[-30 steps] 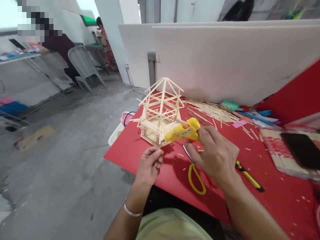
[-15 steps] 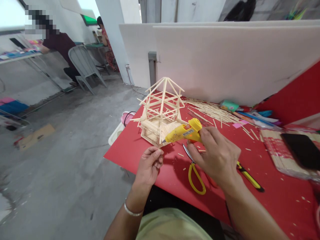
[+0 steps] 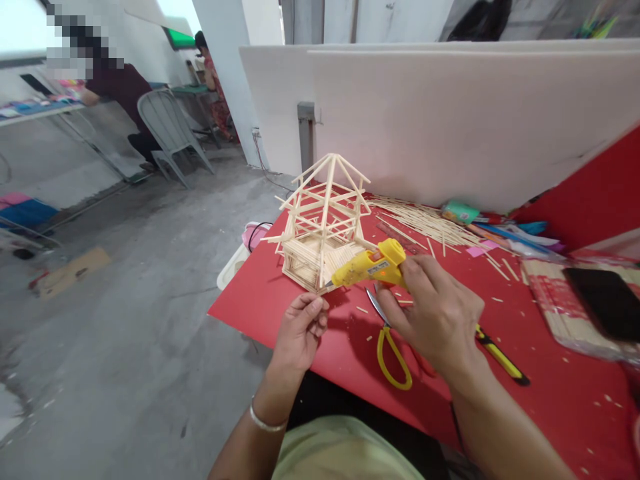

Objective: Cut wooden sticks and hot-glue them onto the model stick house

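Observation:
A small pavilion-like model [image 3: 327, 200] built of thin wooden sticks stands on the red tabletop [image 3: 250, 310]. My right hand [image 3: 437, 300] is wrapped round a yellow glue gun [image 3: 373, 262], whose nozzle points left at the front corner of the model's base. Just in front of that corner, my left hand [image 3: 304, 323] is closed, thumb against the fingers. Whatever those fingers pinch is too small or hidden to make out. Under the right hand lie scissors [image 3: 393, 357] with a yellow handle, partly covered by it.
Loose wooden sticks [image 3: 420, 220] lie behind, near a white board [image 3: 450, 120]. At right are a yellow utility knife [image 3: 503, 357], a phone [image 3: 605, 300] and a plastic-wrapped stick bundle [image 3: 550, 300]. A seated person [image 3: 120, 90] and a grey chair [image 3: 170, 123] are far left.
Almost nothing differs. The glue gun and my right hand have shifted very slightly; the left hand and the model look the same.

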Tool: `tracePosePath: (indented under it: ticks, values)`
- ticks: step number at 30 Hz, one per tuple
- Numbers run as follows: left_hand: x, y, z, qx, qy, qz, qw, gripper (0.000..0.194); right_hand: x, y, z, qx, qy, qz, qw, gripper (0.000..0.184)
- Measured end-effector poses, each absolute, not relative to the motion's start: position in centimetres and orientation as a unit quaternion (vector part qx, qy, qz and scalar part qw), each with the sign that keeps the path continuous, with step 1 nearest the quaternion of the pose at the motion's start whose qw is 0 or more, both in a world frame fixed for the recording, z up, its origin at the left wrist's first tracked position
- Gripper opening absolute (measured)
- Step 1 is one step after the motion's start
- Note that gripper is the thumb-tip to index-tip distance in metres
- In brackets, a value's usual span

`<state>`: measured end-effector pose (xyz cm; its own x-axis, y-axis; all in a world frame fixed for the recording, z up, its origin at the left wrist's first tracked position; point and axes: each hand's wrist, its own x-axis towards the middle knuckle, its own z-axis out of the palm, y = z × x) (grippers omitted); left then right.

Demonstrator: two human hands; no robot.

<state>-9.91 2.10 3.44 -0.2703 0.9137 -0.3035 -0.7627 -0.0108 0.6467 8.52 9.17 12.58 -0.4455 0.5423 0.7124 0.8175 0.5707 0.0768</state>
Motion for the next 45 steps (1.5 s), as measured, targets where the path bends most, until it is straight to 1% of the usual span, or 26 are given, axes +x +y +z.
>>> tracePosePath:
  ticks: [17,28,33,39,42,45]
  values:
    - [-10.0,2.1,3.3,0.097,0.374,0.702,0.598,0.024,8.5,9.2,12.4,-0.43,-0.815,-0.217,0.322,0.031]
    - [-10.0,2.0,3.9,0.091,0.337,0.706,0.616,0.016,8.5,9.5,12.0,-0.446,-0.798,-0.212,0.345,0.027]
    - [-9.7,2.3,4.2,0.075,0.394,0.701,0.59,0.022,8.6,9.4,12.2,-0.441,-0.801,-0.2,0.352,0.03]
    - [-9.9,1.9,2.0,0.011,0.413,0.712,0.568,0.029,8.8,9.5,12.3,-0.444,-0.802,-0.186,0.352,0.03]
    - [-10.1,1.4,1.4,0.017,0.414,0.708,0.571,0.03,8.9,9.5,12.1,-0.458,-0.795,-0.178,0.357,0.032]
    - [-10.1,1.0,1.5,0.047,0.414,0.698,0.582,0.026,9.0,9.6,11.9,-0.467,-0.789,-0.168,0.361,0.034]
